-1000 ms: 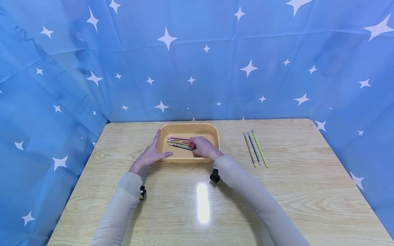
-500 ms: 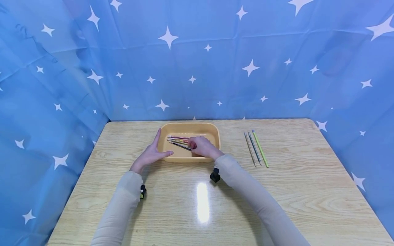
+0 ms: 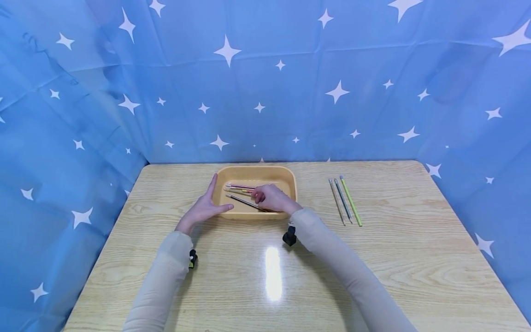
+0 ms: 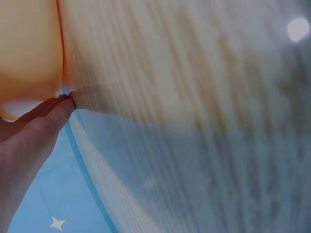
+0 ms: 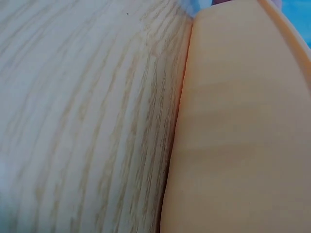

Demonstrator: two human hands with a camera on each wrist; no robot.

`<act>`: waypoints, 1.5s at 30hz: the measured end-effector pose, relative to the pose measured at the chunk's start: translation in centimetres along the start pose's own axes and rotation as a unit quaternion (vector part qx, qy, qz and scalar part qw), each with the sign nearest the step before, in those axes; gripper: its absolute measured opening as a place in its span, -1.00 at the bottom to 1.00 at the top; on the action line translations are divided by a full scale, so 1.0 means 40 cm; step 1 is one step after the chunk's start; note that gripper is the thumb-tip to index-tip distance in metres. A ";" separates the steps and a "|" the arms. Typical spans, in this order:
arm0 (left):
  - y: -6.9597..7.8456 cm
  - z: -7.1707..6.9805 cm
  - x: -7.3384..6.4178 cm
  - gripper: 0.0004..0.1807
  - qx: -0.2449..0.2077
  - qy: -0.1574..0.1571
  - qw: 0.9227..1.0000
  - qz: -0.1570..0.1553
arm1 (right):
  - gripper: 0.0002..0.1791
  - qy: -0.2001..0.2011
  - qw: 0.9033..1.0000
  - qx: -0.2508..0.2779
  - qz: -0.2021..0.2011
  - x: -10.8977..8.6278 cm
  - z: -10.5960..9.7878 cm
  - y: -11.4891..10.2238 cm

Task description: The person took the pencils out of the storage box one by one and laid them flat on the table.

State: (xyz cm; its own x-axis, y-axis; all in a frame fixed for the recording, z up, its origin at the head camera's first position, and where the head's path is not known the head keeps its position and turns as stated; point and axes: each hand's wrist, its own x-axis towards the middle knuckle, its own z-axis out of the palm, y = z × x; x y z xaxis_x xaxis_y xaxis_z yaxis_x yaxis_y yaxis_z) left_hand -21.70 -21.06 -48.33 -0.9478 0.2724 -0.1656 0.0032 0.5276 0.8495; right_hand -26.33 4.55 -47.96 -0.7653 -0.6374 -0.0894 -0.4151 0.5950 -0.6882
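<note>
A shallow tan plastic tray [image 3: 232,173] stands at the back of the table. My left hand [image 3: 203,210] rests on its left end, thumb and fingers spread straight along the rim; the left wrist view shows fingertips [image 4: 65,103] against the tray's outer wall. Inside the tray my right hand [image 3: 271,197] bends its fingers low over several pencils [image 3: 238,186], eraser ends pointing left. A dark pencil [image 3: 240,200] lies slanted in front of that bunch, its right end by the front wall under my hand. I cannot tell whether the right fingers pinch any pencil.
Three more pencils lie side by side on the table to the right: a brownish one [image 3: 336,201], a dark teal one [image 3: 342,201] and a lime green one [image 3: 351,201]. A blue star-patterned curtain [image 3: 274,92] hangs behind the table [image 3: 415,240].
The dark pencil has swung away from the bunch, its right end toward the tray's front wall. My right fingers have shifted slightly left; my left hand stays on the rim.
</note>
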 end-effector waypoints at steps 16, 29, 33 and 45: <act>0.003 -0.001 -0.003 0.25 0.002 -0.008 1.000 0.006 | -0.65 -0.049 0.999 -0.005 0.018 0.003 0.008 -0.002; 0.001 0.001 -0.001 0.26 0.005 -0.003 1.000 0.009 | -0.67 -0.033 0.995 0.095 0.000 -0.002 0.002 0.005; 0.000 0.001 0.001 0.25 -0.003 -0.004 1.000 0.004 | -0.67 -0.008 0.994 0.109 -0.013 -0.006 -0.005 0.002; 0.000 0.004 0.000 0.25 -0.004 0.000 1.000 0.013 | -0.68 0.047 0.990 0.135 -0.022 -0.037 -0.027 -0.020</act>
State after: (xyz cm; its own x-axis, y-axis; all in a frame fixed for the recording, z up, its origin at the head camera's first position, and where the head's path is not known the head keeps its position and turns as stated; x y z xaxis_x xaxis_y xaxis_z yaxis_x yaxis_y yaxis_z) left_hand -21.65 -20.95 -48.39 -0.9476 0.2851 -0.1439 0.0244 0.5140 0.8574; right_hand -25.41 5.54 -46.49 -0.7969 -0.6041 0.0031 -0.3123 0.4075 -0.8582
